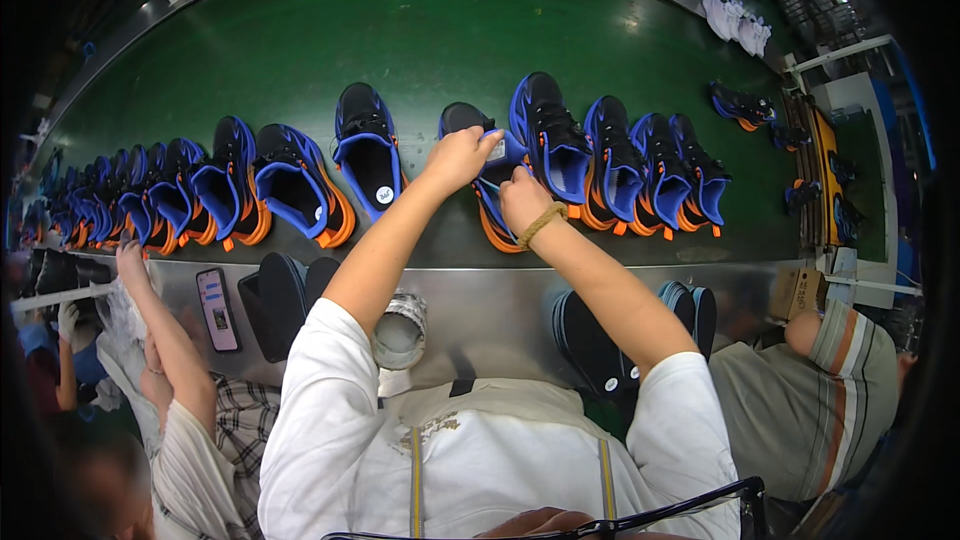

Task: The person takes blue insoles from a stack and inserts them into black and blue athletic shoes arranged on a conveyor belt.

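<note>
A black and blue sneaker (462, 118) with orange at its heel lies on the green belt in front of me, toe pointing away. My left hand (463, 157) is closed on its blue tongue (510, 151), pulled up and to the right, with a pale label showing. At the shoe's opening, my right hand (525, 202) has its fingers closed together. A thin pale-blue strip shows by its fingertips; whether it is held or part of the shoe, I cannot tell. My hands cover much of the shoe's middle.
Matching sneakers (368, 162) stand in rows on the green belt (430, 20) to both sides. Dark insoles (590, 340), a roll of tape (400, 332) and a phone (217, 310) sit on the metal ledge (480, 315). Co-workers are close on both sides; one hand (132, 262) reaches in at left.
</note>
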`<state>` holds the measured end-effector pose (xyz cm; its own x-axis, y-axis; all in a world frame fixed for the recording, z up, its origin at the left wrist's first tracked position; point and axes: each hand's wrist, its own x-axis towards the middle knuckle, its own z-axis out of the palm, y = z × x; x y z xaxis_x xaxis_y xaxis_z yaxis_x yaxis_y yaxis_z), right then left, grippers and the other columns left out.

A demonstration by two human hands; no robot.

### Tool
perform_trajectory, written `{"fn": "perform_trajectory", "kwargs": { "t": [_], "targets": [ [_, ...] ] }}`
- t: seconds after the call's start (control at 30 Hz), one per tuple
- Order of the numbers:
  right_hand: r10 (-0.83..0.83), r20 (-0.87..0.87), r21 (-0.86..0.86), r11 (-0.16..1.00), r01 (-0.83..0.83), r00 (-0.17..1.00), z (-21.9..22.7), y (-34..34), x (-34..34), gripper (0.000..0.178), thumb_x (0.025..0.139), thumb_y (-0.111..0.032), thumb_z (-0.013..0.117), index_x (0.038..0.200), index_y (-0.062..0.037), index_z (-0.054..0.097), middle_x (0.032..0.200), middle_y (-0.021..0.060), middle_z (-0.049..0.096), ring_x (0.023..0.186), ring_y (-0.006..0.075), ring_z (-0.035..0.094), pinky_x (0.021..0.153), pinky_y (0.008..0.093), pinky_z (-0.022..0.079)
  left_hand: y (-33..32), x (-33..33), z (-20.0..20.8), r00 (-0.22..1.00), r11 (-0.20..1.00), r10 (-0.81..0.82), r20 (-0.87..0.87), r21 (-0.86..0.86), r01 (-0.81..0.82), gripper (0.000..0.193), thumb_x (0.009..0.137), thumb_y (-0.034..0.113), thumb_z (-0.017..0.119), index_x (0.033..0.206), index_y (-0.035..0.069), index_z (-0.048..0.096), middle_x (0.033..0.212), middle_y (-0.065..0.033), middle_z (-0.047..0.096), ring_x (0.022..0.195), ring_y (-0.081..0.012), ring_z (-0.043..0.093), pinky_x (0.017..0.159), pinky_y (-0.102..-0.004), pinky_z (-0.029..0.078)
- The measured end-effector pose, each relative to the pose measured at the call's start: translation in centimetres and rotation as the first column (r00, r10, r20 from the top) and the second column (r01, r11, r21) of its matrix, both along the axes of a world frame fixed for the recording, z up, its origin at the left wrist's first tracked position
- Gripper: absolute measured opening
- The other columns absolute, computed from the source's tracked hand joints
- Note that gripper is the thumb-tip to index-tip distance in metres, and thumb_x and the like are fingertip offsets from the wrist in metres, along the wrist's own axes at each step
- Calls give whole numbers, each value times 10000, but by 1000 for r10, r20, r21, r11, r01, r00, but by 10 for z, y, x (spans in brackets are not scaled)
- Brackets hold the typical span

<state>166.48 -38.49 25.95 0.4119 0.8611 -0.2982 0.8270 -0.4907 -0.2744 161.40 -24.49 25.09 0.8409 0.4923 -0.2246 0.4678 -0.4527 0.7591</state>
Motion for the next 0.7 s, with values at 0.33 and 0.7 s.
{"fn": "perform_trajectory", "kwargs": {
  "t": [0.33,0.7],
  "targets": [
    [45,-46,-449,892,-61,998,31,-3,2,354,699,-304,582,897,-11,606,951,215,508,902,342,497,775,392,429,-4,-6,-5,929,566,-357,97,814,133,162,781,263,506,888,142,487,729,-55,500,631,-227,525,544,-342,388],
    [160,119,-8,987,-160,980,-38,0,8,168,744,-95,467,762,23,585,895,159,504,828,279,520,692,348,467,-4,2,-6,905,667,-426,-14,671,324,314,643,283,655,787,73,470,736,-69,489,613,-239,537,544,-337,415]
  ]
}}
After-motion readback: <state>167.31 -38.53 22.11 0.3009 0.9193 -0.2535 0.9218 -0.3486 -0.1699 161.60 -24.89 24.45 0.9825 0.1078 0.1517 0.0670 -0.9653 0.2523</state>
